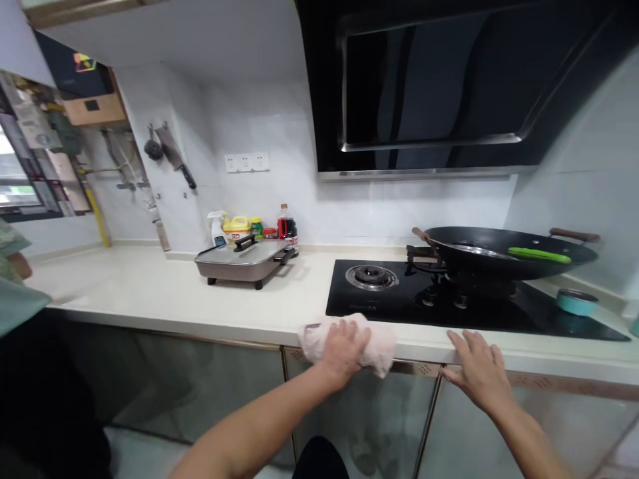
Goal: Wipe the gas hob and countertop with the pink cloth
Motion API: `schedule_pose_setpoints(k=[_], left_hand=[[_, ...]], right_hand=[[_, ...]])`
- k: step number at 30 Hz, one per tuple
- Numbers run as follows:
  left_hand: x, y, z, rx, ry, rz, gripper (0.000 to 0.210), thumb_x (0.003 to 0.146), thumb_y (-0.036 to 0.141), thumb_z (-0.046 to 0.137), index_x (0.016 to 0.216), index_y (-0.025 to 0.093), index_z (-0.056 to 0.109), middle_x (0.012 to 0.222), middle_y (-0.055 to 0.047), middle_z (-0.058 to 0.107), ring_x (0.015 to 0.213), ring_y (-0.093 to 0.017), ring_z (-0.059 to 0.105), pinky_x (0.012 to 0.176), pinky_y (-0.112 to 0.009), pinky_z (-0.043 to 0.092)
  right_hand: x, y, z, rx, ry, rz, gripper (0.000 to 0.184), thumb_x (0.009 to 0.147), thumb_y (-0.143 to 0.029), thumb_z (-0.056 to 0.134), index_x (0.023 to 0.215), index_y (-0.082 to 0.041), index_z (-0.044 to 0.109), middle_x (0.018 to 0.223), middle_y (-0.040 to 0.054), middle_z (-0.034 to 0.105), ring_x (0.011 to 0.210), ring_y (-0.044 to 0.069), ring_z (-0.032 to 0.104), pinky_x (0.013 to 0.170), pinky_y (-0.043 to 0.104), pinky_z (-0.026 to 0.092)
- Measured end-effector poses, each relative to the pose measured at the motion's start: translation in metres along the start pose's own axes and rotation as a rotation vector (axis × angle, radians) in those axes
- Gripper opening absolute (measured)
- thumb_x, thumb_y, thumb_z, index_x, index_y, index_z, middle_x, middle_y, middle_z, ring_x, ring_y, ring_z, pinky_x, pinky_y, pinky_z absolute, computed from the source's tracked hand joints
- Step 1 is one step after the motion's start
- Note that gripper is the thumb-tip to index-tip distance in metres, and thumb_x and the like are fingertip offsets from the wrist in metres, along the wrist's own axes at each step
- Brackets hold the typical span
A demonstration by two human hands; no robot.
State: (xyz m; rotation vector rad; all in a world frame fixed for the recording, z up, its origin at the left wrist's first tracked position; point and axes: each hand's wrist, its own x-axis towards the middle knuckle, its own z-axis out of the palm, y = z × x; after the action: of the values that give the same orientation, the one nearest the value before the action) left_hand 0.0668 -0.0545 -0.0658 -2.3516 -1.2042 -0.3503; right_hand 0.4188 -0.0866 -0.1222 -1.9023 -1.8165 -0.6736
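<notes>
A pale pink cloth (380, 342) lies over the front edge of the white countertop (299, 303), just below the left corner of the black gas stove (394, 299). My left hand (344, 349) presses on the cloth and grips it, fingers bent over its top. Farther right, my right hand (476, 369) rests with spread fingers against the counter's front edge and holds nothing. Part of the cloth is hidden under my left hand.
On the stove's right burner sits a large black wok (499, 253) with a green-handled utensil (539, 255). A teal round container (576, 303) stands beside it. Left are an electric pan (244, 263) and several bottles. Overhead hangs a range hood (429, 100); another person (20, 286) stands far left.
</notes>
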Motion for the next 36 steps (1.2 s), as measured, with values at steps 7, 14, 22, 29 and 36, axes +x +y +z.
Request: schedule_pose_setpoints(k=[7, 14, 22, 29, 36], left_hand=[[0.076, 0.114, 0.001, 0.051, 0.231, 0.259, 0.043, 0.103, 0.033, 0.044, 0.144, 0.024, 0.055, 0.123, -0.016, 0.064, 0.104, -0.028, 0.060, 0.085, -0.043, 0.046], [0.040, 0.063, 0.001, 0.093, 0.239, 0.346, 0.048, 0.104, 0.030, 0.041, 0.152, 0.031, 0.048, 0.141, -0.014, 0.056, 0.102, -0.023, 0.058, 0.083, -0.038, 0.043], [-0.058, -0.099, 0.014, 0.055, 0.234, 0.188, 0.051, 0.098, 0.053, 0.054, 0.143, 0.030, 0.056, 0.134, -0.011, 0.064, 0.114, -0.027, 0.060, 0.093, -0.042, 0.043], [-0.156, -0.247, -0.020, 0.014, -0.183, -0.273, 0.086, 0.068, 0.040, 0.088, 0.146, 0.030, 0.052, 0.151, -0.013, 0.054, 0.140, -0.033, 0.046, 0.120, -0.050, 0.024], [-0.208, -0.325, -0.059, 0.126, -0.311, -0.789, 0.074, 0.077, 0.023, 0.069, 0.147, 0.026, 0.045, 0.155, -0.015, 0.047, 0.145, -0.035, 0.038, 0.115, -0.058, 0.029]], right_hand=[[-0.004, 0.017, 0.012, -0.001, 0.068, -0.053, 0.062, 0.080, -0.034, 0.048, 0.140, -0.018, 0.051, 0.143, 0.0190, 0.056, 0.133, 0.038, 0.051, 0.114, 0.060, 0.033], [-0.008, 0.021, 0.012, 0.020, 0.162, -0.090, 0.063, 0.084, -0.046, 0.036, 0.138, -0.019, 0.053, 0.136, 0.0213, 0.059, 0.128, 0.043, 0.055, 0.111, 0.064, 0.034], [-0.007, 0.014, 0.004, 0.099, 0.163, -0.053, 0.075, 0.081, -0.047, 0.038, 0.153, -0.026, 0.042, 0.134, 0.0244, 0.061, 0.126, 0.047, 0.056, 0.112, 0.064, 0.028], [-0.007, 0.008, -0.001, 0.179, 0.206, -0.048, 0.084, 0.077, -0.050, 0.043, 0.158, -0.030, 0.035, 0.128, 0.0250, 0.061, 0.122, 0.049, 0.055, 0.107, 0.066, 0.029], [-0.006, 0.002, 0.003, 0.142, 0.246, -0.051, 0.081, 0.088, -0.052, 0.030, 0.162, -0.021, 0.026, 0.127, 0.0295, 0.056, 0.117, 0.047, 0.053, 0.108, 0.064, 0.022]])
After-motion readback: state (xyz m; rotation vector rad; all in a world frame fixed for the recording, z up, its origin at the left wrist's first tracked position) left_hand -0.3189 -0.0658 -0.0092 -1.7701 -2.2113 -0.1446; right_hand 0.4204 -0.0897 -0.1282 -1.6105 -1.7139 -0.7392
